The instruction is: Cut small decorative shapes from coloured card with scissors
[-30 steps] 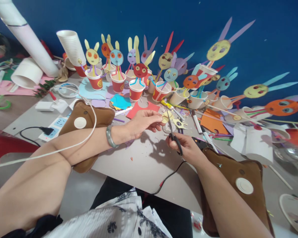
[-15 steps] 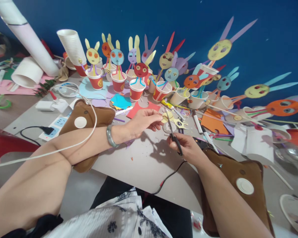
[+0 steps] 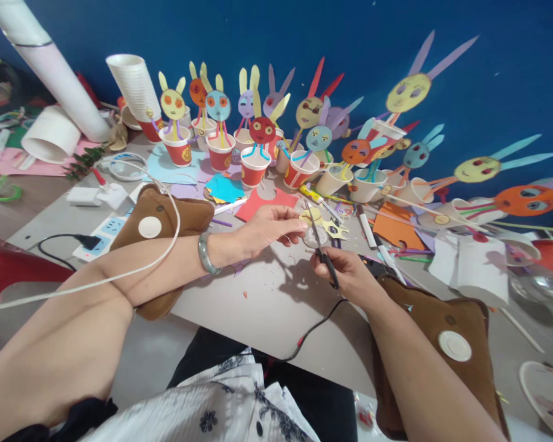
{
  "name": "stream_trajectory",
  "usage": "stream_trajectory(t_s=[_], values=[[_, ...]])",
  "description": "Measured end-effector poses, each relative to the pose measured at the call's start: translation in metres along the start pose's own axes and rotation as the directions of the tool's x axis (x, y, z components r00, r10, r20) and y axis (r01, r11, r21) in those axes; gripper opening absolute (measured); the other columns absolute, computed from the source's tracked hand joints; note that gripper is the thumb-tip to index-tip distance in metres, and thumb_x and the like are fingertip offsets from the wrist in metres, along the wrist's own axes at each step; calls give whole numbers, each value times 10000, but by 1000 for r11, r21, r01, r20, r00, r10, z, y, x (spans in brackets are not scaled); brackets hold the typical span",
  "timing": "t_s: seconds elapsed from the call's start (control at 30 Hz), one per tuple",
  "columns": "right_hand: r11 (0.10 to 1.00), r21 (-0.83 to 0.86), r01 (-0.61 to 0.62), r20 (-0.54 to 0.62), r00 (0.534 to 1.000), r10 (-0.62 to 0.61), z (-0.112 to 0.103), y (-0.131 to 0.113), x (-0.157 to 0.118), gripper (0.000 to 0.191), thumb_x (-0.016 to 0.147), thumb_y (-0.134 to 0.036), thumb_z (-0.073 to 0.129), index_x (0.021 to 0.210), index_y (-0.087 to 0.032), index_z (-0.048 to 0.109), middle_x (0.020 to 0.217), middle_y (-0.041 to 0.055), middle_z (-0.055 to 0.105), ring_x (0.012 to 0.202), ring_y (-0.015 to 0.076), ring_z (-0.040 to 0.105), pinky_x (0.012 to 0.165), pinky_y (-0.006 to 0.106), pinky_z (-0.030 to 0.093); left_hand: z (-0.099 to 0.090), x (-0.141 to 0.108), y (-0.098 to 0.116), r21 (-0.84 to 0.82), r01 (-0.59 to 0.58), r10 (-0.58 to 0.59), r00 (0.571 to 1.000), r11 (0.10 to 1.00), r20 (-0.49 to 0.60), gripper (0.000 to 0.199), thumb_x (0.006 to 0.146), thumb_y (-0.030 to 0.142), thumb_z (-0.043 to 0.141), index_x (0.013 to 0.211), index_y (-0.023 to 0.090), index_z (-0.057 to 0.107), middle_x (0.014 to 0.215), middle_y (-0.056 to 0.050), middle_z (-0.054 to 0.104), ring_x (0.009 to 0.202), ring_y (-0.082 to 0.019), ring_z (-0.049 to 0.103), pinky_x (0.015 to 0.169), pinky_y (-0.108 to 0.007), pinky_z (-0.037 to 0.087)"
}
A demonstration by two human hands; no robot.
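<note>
My left hand [image 3: 274, 228] is closed in a pinch above the table, its fingertips beside the scissor blades. Whatever sits in the pinch is too small or hidden to name. In my right hand [image 3: 343, 273] is a pair of black-handled scissors [image 3: 320, 250], blades pointing up and away from me. Just beyond the blades lie a pale yellow paper piece [image 3: 310, 216] and a yellow cut-out scrap [image 3: 335, 229]. A red paper sheet [image 3: 251, 207] with a round cut-out lies behind my left hand.
Paper cups [image 3: 256, 164] with rabbit-faced figures line the blue wall. Markers [image 3: 365, 226] and orange paper [image 3: 399, 224] lie to the right. Brown cushion-like pouches [image 3: 442, 344] flank my arms. A white cable [image 3: 120, 270] crosses my left forearm; a power strip [image 3: 100, 238] is left.
My left fingers have shifted slightly, with the thumb now reaching a little further right and lower. My right hand and the scissors have hardly moved.
</note>
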State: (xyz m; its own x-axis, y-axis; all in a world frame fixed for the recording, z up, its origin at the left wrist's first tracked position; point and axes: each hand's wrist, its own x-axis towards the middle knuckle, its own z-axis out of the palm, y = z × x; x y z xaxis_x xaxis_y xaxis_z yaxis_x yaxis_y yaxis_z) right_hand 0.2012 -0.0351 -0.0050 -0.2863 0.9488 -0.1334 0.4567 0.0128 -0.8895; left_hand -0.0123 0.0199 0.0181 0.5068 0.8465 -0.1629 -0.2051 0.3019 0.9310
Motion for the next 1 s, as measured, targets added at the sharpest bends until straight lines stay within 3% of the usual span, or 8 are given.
stream_trajectory(t_s=[1.0], values=[[1000, -24, -15, 7, 1000, 15, -1, -2, 0, 438, 712, -573, 772, 646, -176, 598, 572, -21, 523, 560, 109, 417, 535, 255, 334, 2, -1, 2, 43, -77, 80, 996, 996, -50, 152, 828, 115, 590, 690, 143, 533, 608, 35, 582, 574, -53, 546, 611, -216, 425]])
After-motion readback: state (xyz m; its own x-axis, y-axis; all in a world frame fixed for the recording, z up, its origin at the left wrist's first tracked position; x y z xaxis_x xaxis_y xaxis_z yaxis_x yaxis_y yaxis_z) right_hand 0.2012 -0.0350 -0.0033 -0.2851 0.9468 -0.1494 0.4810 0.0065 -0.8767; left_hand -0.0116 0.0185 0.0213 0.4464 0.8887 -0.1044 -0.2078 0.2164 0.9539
